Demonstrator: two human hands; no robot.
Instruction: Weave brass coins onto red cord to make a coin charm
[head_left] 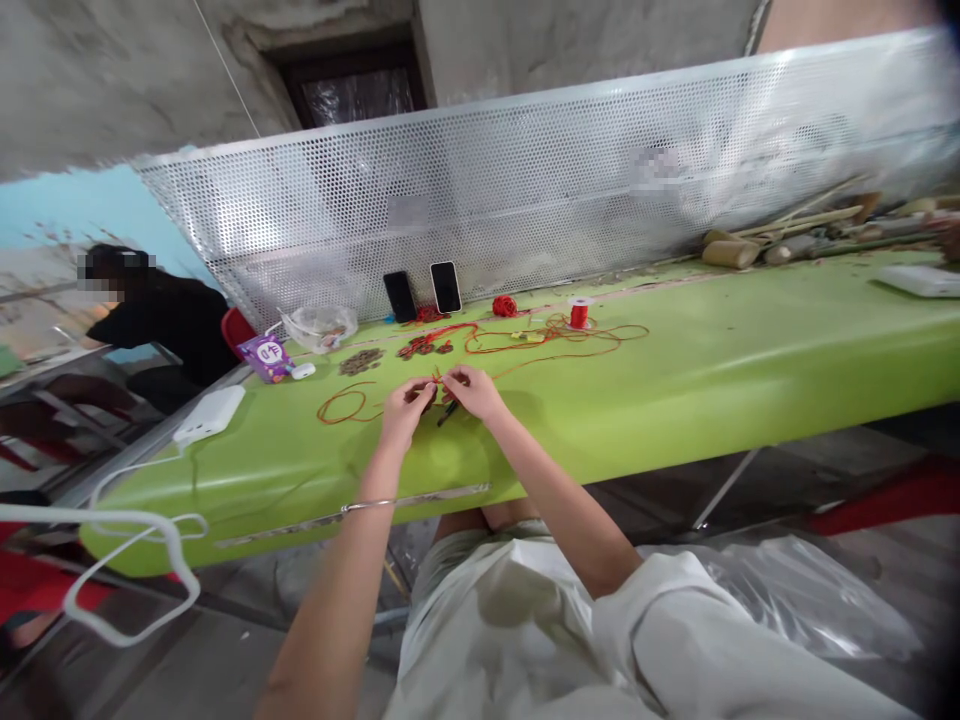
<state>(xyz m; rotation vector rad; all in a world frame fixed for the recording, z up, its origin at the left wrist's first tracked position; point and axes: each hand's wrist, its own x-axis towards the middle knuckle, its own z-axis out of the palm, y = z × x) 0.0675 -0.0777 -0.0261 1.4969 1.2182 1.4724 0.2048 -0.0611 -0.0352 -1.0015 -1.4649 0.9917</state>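
Observation:
Over the green-covered table, my left hand (pixel 407 408) and my right hand (pixel 472 391) are close together, fingertips pinched on a thin red cord (pixel 437 379). Part of the cord is hidden by the fingers. Loose cord curls out to the left of my left hand, and a longer strand runs right from my right hand. Under my right hand lies a small dark tool (pixel 448 413), too small to identify. Beyond my hands are a pile of brownish coin-like discs (pixel 361 362) and more discs with red cord (pixel 424 346).
At the back stand two phones (pixel 446 288), a red cord ball (pixel 505 306) and a red thread spool (pixel 579 315). Left are a purple packet (pixel 266 358), a plastic bag (pixel 320 328) and a white cabled box (pixel 211 414). A perforated screen (pixel 525 190) borders the table; a person (pixel 165 320) sits left.

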